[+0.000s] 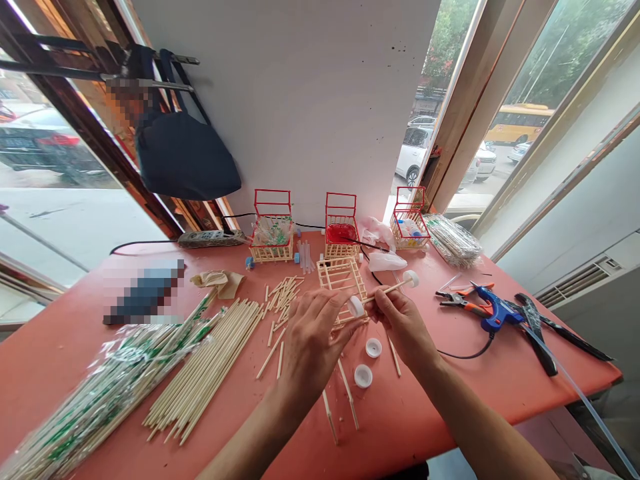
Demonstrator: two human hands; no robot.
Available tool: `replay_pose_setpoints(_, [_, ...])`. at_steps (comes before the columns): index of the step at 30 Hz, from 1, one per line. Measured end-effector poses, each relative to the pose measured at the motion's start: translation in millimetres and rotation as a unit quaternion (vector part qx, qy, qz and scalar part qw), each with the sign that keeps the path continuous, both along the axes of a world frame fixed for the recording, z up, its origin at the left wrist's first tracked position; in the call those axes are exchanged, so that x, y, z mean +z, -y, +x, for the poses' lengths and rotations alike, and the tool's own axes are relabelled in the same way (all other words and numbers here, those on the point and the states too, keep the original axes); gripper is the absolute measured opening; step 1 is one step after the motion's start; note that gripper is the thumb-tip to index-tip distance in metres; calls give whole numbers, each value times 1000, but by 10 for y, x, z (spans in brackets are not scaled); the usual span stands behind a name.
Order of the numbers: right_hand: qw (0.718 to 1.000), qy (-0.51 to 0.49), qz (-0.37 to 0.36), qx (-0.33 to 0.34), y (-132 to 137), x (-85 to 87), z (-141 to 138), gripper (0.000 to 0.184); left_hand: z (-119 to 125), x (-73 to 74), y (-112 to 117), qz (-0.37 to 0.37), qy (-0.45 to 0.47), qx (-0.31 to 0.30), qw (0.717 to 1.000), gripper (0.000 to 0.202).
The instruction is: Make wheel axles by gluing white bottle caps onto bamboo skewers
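Note:
Between the thumb and fingers of my left hand (317,330) is a white bottle cap (355,307). A short wooden stick (399,287) is pinched in my right hand (400,323); its near end meets that cap, and a second white cap (411,279) sits on its far end. Whether the stick is seated in the left cap, I cannot tell. Just behind my hands stands a small frame of glued sticks (345,270), partly covered by my fingers. Two loose caps, one upper (373,348) and one lower (363,376), lie on the red table below my hands.
Cut sticks (283,297), long sticks (210,367) and a plastic bag of sticks (115,387) lie left. Three stick baskets with red handles (273,243) stand at the back. Pliers (463,301), a blue glue gun (500,312) and black-handled scissors (537,333) lie right.

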State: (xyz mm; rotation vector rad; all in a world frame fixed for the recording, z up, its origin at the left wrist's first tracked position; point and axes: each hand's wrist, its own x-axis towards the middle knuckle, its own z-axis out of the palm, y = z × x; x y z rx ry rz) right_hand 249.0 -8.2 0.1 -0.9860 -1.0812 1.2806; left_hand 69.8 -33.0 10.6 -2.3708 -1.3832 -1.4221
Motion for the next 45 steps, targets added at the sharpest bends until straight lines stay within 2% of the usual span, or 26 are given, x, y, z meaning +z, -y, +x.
replay_pose_setpoints(18, [1000,-12,-8,-6,4,27,13,42,-5,22,3,-5,12,-3,1000,40])
replay_pose_setpoints(25, [1000,-18,-9,-7,3,26,19,42,10,24,10,1,17,-5,1000,35])
replay_pose_setpoints(28, [1000,-23,-11,-7,2,26,20,43,9,36,1,-9,47,-15,999,29])
replay_pose_setpoints(31, [999,-30,-16,-8,1,30,25,43,-22,52,-24,-69,116,-56,989,20])
replay_pose_setpoints(34, [999,-36,-20,-8,1,39,29,43,-77,68,-66,-169,205,-105,958,19])
replay_pose_setpoints(36, [999,-42,-23,-4,1,49,29,43,-111,76,-97,-238,281,-134,920,22])
replay_pose_setpoints(39, [998,-52,-27,4,2,63,27,43,-129,97,-125,-335,396,-179,836,30])
replay_pose_setpoints(42, [998,-62,-29,13,5,74,24,43,-109,139,-117,-408,471,-216,752,41])
replay_pose_setpoints(45, [997,-67,-27,22,14,86,24,42,-74,171,-92,-458,503,-245,691,46])
